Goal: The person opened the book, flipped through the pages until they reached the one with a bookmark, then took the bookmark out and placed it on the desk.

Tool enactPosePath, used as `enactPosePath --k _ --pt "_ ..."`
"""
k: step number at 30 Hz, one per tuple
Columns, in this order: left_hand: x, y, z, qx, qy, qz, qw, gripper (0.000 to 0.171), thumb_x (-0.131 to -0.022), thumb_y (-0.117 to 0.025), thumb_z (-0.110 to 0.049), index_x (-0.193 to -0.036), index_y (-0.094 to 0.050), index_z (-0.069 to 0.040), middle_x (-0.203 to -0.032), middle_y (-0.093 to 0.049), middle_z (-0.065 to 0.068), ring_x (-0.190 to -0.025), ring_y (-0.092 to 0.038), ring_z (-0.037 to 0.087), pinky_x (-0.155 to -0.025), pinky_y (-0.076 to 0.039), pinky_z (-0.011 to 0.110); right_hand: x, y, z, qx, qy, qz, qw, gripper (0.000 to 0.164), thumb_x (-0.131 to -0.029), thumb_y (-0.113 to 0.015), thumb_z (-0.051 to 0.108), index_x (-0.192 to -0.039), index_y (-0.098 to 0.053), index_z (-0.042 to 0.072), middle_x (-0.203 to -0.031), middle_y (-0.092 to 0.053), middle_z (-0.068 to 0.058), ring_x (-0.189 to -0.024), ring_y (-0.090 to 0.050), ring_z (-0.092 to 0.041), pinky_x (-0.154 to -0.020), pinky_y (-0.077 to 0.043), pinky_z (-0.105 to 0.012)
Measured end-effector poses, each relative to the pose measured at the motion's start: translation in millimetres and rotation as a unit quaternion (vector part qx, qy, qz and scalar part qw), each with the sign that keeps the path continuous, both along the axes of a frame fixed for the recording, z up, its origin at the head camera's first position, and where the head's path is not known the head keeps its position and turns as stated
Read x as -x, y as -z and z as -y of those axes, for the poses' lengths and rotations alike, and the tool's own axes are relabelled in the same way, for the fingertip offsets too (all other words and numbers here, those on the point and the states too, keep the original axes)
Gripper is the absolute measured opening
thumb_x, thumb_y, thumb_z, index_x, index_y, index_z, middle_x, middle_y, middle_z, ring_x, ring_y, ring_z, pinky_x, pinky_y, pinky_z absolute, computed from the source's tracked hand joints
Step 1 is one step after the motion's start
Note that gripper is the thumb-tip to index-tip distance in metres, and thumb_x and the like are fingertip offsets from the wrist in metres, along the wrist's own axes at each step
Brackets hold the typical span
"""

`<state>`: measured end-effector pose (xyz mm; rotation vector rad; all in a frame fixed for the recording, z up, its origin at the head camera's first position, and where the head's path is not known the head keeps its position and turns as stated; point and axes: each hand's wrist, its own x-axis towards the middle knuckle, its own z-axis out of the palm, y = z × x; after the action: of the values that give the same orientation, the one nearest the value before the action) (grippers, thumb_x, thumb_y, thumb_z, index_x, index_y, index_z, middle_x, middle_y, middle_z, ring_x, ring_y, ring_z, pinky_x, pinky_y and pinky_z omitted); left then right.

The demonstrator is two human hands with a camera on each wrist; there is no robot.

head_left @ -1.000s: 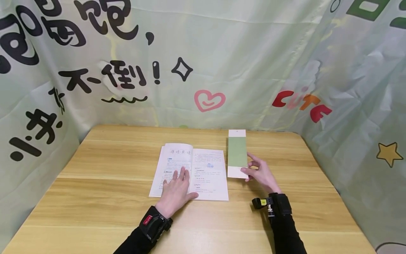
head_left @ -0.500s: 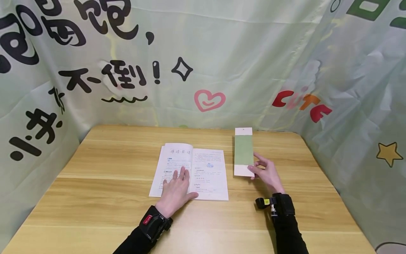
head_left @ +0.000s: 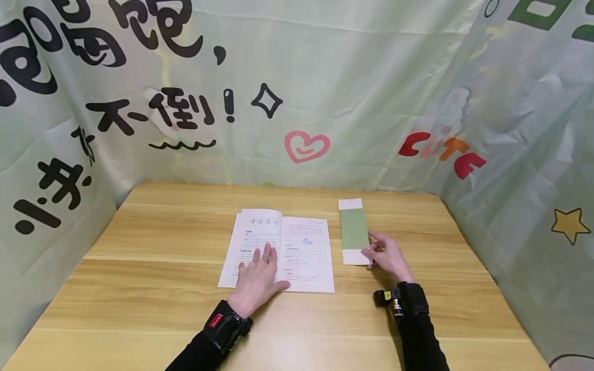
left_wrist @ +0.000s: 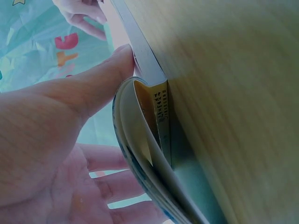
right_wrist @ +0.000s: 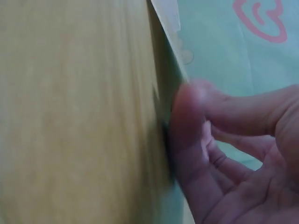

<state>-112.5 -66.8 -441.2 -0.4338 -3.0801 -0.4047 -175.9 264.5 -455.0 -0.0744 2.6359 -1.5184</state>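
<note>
An open book (head_left: 306,257) with printed pages lies on the table. My left hand (head_left: 257,281) rests on its left page with the fingers spread, the thumb reaching across the lower edge toward the right page. In the left wrist view the book's thick edge (left_wrist: 161,107) shows beside the thumb. To the right of the book, a long green bookmark (head_left: 354,229) has white ends and a small dark dot near its top. My right hand (head_left: 387,257) pinches its lower right edge between thumb and fingers. In the right wrist view the bookmark is seen edge-on, close over the table.
The wooden table (head_left: 139,304) extends around the book on all sides. A pale printed curtain (head_left: 362,93) hangs behind the table and along both sides. Black wrist cameras (head_left: 227,327) are strapped over dark sleeves.
The bookmark first moved right and slightly away with my right hand, then came a little back toward me and lower, tilting slightly. My left hand and the book have stayed still.
</note>
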Motion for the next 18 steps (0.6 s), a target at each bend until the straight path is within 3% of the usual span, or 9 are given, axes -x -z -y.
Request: enactPosePath --k 7,18 --pt "0.0 0.8 -0.2 -0.001 0.000 -0.003 1.0000 0.088 -0.076 -0.072 -0.052 -0.138 -0.046 0.006 -0.144 -0.042 0.024 -0.127 -0.040 0.045 -0.085 -0.039 0.074 1.6 -1.2 3.4 -0.097 0.013 -0.020 0.995 0.059 -0.087 -0.066 0.004 -0.138 -0.041 -0.013 -0.080 -0.055 -0.012 -0.058 -0.053 -0.017 -0.046 -0.047 -0.025" --pt "-0.3 1.0 -0.4 -0.002 0.001 -0.007 1.0000 0.088 -0.076 -0.072 -0.052 -0.137 -0.047 0.006 -0.144 -0.043 0.025 -0.126 -0.041 0.046 -0.085 -0.040 0.074 1.9 -2.5 3.9 -0.108 0.021 -0.003 0.994 0.057 -0.085 -0.066 0.006 -0.135 -0.045 -0.010 -0.077 -0.056 -0.012 -0.048 -0.052 -0.017 -0.045 -0.043 -0.025"
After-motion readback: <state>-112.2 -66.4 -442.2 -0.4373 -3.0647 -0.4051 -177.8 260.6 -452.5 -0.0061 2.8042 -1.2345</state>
